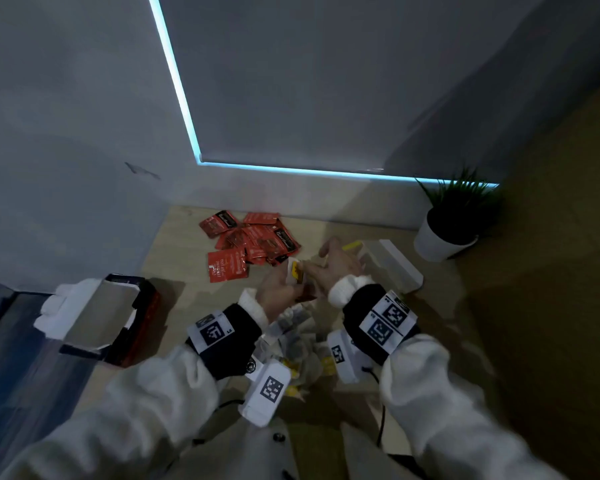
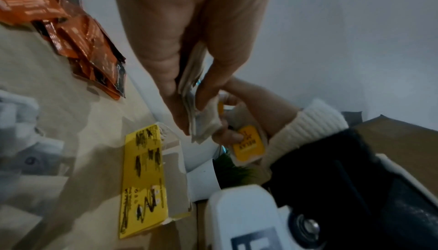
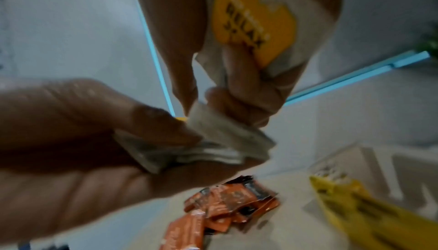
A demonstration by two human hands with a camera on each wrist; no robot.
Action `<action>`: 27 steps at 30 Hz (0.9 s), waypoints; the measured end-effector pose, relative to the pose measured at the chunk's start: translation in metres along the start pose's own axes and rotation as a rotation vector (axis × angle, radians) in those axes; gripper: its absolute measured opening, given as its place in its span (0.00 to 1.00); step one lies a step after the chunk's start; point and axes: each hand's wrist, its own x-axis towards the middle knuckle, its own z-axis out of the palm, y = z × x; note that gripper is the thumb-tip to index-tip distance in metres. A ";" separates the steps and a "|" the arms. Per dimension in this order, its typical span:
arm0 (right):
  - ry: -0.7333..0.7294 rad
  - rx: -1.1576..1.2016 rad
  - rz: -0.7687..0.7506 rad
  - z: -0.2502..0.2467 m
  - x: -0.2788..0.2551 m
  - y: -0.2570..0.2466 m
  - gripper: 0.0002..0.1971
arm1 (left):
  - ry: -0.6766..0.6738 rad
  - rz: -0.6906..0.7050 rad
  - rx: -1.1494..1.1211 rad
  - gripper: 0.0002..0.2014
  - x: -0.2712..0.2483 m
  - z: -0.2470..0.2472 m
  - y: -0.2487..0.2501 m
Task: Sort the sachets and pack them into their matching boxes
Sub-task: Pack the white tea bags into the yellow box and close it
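My left hand (image 1: 278, 287) grips a stack of white sachets (image 2: 194, 104) between thumb and fingers, just above the table. My right hand (image 1: 331, 265) meets it from the right and pinches one white sachet with a yellow label (image 3: 254, 20), its lower edge touching the stack (image 3: 213, 138). A heap of red sachets (image 1: 252, 242) lies behind the hands near the wall. An open red box (image 1: 118, 317) stands at the left. The open yellow and white box (image 1: 397, 263) lies to the right of the hands; its yellow side (image 2: 143, 179) shows in the left wrist view.
Several loose white and yellow sachets (image 1: 298, 341) lie on the table under my wrists. A potted plant in a white pot (image 1: 442, 239) stands at the back right by the wall. A folded white cloth (image 1: 68, 306) lies beside the red box.
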 end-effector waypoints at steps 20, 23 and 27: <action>-0.127 0.557 0.073 0.013 0.004 0.034 0.16 | 0.085 -0.136 -0.333 0.12 0.010 -0.013 -0.007; -0.066 0.687 0.085 0.010 0.007 0.034 0.15 | 0.137 -0.139 -0.406 0.15 0.013 -0.016 -0.011; -0.086 0.709 0.123 0.016 0.011 0.035 0.15 | 0.052 -0.149 -0.424 0.13 0.011 -0.014 -0.013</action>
